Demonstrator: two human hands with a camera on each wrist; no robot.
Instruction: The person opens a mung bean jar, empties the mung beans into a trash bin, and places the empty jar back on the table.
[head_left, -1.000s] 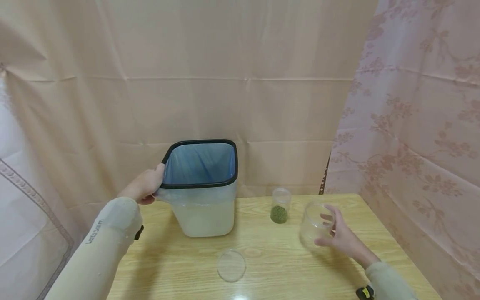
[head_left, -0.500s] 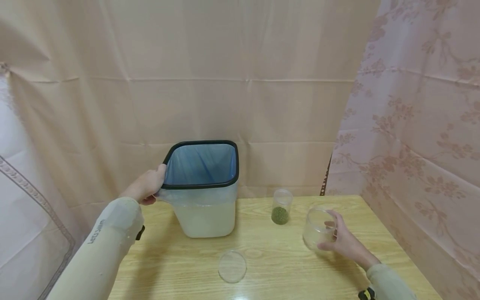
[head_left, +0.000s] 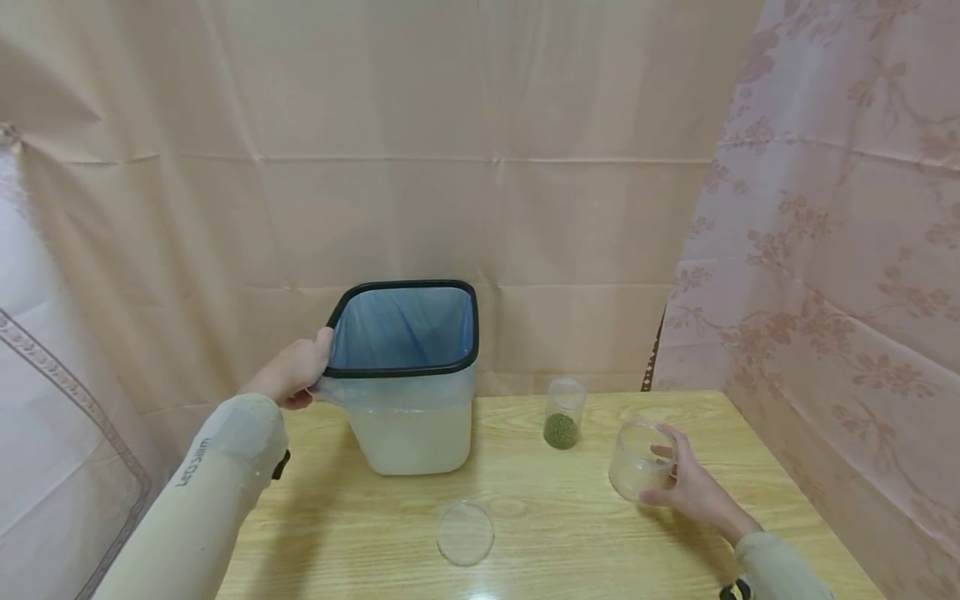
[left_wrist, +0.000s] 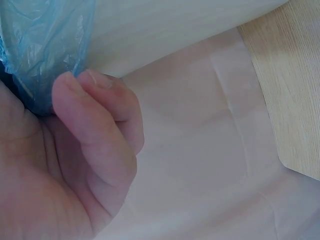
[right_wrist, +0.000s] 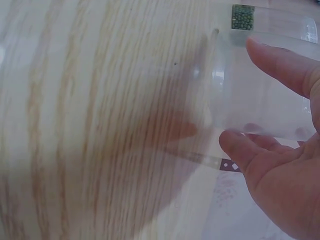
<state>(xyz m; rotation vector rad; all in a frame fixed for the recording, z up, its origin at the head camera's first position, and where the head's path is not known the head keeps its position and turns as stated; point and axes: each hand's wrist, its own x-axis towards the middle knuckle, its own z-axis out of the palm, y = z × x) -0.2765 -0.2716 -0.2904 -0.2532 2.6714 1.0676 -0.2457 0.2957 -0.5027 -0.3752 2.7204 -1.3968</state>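
Note:
At the left, my left hand (head_left: 300, 367) grips the black-rimmed edge of a cream trash can (head_left: 420, 442). Its thumb lies on the rim, and its curled fingers are at the blue plastic bag (left_wrist: 55, 45) that lines the can and folds over the outside. On the right, my right hand (head_left: 686, 483) holds a wide clear jar (head_left: 636, 477) with nothing inside, thumb on one side and fingers on the other. The jar is upright, its base close at the table. Behind and left of it stands a narrower clear jar (head_left: 564, 417), partly filled with green mung beans (right_wrist: 243, 18).
A clear round disc (head_left: 465, 533), like a lid, lies flat near the front of the wooden table (head_left: 555, 533). A beige curtain (head_left: 585, 208) hangs behind, and a pink floral curtain (head_left: 847, 275) runs along the right side.
My right hand and the wide jar have moved slightly down and to the right. My left hand keeps its grip on the trash can's rim.

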